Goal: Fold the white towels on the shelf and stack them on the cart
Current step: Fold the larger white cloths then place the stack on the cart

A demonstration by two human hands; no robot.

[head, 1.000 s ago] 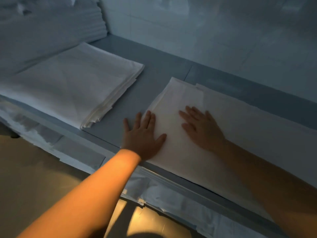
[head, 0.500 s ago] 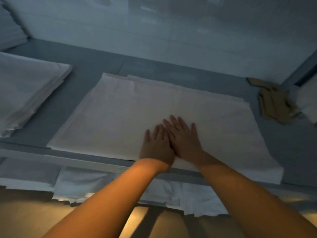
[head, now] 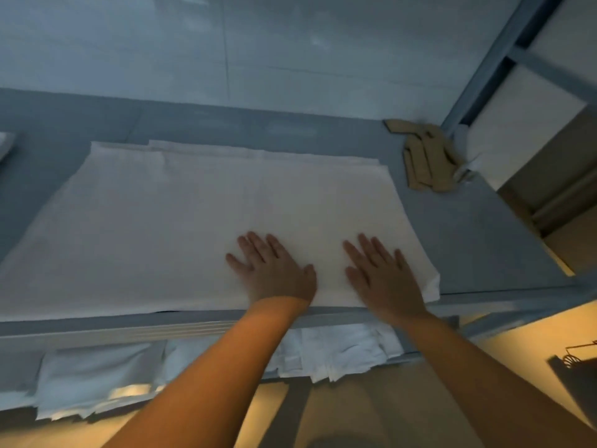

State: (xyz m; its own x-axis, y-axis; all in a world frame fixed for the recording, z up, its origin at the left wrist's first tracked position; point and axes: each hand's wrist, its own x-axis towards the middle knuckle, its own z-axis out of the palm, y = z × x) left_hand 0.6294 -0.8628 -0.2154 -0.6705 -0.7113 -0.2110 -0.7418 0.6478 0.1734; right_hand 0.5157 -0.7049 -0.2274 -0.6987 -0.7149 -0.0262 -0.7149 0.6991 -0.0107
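The grey shelf (head: 468, 240) carries a wide white towel (head: 181, 221) spread flat along its front edge, reaching toward the right end. Both hands lie flat on the towel's front right part, fingers straight: left hand (head: 274, 270), right hand (head: 381, 273). Beige cloths (head: 426, 160) sit crumpled at the back right corner.

Single head-worn view, wide-angle, looking forward and steeply down onto the shelf (head: 452, 240) from just in front of its near edge. The towel (head: 193, 221) fills the middle of the frame at arm's reach; both forearms enter from the bottom. The wall behind the shelf closes the top, floor shows below the shelf edge.
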